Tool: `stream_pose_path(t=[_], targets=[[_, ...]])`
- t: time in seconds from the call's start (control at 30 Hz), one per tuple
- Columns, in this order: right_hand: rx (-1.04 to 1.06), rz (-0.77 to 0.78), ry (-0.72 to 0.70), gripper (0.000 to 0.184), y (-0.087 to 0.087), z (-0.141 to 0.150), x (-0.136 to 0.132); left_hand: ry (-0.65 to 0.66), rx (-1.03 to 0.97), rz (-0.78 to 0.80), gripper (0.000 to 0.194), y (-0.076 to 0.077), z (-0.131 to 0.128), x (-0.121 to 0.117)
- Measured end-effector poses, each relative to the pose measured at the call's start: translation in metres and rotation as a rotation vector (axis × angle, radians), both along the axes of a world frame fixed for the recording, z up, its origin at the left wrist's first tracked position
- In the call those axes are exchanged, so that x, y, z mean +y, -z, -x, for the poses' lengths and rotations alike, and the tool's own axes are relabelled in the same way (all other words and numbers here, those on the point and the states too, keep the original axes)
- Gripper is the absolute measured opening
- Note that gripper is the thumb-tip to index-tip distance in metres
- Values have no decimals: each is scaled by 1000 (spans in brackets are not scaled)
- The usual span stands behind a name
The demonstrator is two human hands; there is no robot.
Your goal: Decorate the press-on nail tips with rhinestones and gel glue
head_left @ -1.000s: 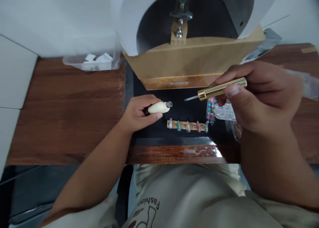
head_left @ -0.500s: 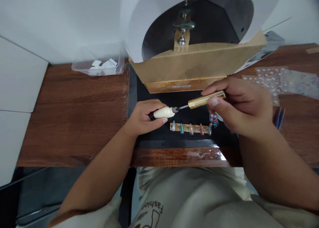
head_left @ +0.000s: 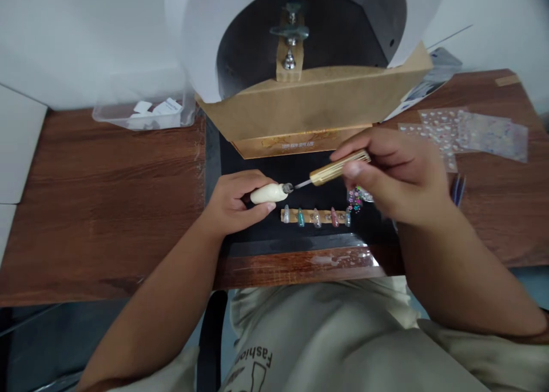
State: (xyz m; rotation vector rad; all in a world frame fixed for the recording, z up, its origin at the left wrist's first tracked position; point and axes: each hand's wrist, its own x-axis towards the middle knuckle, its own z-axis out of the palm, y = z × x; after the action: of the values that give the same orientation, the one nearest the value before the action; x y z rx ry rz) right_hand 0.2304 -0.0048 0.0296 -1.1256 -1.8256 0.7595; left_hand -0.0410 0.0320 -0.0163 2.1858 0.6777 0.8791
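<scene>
My left hand (head_left: 238,203) is closed around a small cream-white nail polish bottle (head_left: 268,194), tilted so its dark neck points right. Between the thumb and fingers of my right hand (head_left: 394,172) is a gold-handled brush (head_left: 338,168). Its thin shaft slants down to the left, and the dark tip is at the bottle's mouth; whether it touches cannot be made out. Just below lies a cardboard strip (head_left: 295,216) bearing several glittery false nails (head_left: 317,218) in silver, teal and pink. A packet of colourful flower-shaped decorations (head_left: 355,199) lies partly hidden by my right hand.
A white round-fronted housing (head_left: 195,43) stands behind on a cardboard box (head_left: 317,103), with another strip of nails (head_left: 290,66) inside. At back left is a clear plastic tub (head_left: 111,115) with white slips. Decoration sheets (head_left: 493,135) lie right. A black mat (head_left: 253,246) covers the middle.
The whole view has shifted, so the scene sits a little further left. My hands keep their holds, and the brush tip remains at the bottle's mouth.
</scene>
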Motion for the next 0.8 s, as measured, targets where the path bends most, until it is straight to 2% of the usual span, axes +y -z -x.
stream_pose_path(t=[0.1, 0.2, 0.27, 0.43, 0.57, 0.8], targets=[[132, 60, 63, 10, 2, -28, -3, -12, 14, 8, 16, 0, 2, 2], [172, 107, -15, 10, -1, -51, -2, -1, 12, 30, 16, 1, 3, 4], [98, 127, -73, 10, -5, -58, 1, 1, 24, 45, 17, 2, 4, 6], [-165, 180, -298, 12, -8, -50, 10, -7, 19, 21, 22, 7, 7, 9], [-236, 190, -408, 16, -3, -39, 16, 32, -25, -15, 29, 11, 8, 14], [-224, 225, -356, 14, 2, -35, 16, 10, -83, -9, 33, 17, 10, 14]])
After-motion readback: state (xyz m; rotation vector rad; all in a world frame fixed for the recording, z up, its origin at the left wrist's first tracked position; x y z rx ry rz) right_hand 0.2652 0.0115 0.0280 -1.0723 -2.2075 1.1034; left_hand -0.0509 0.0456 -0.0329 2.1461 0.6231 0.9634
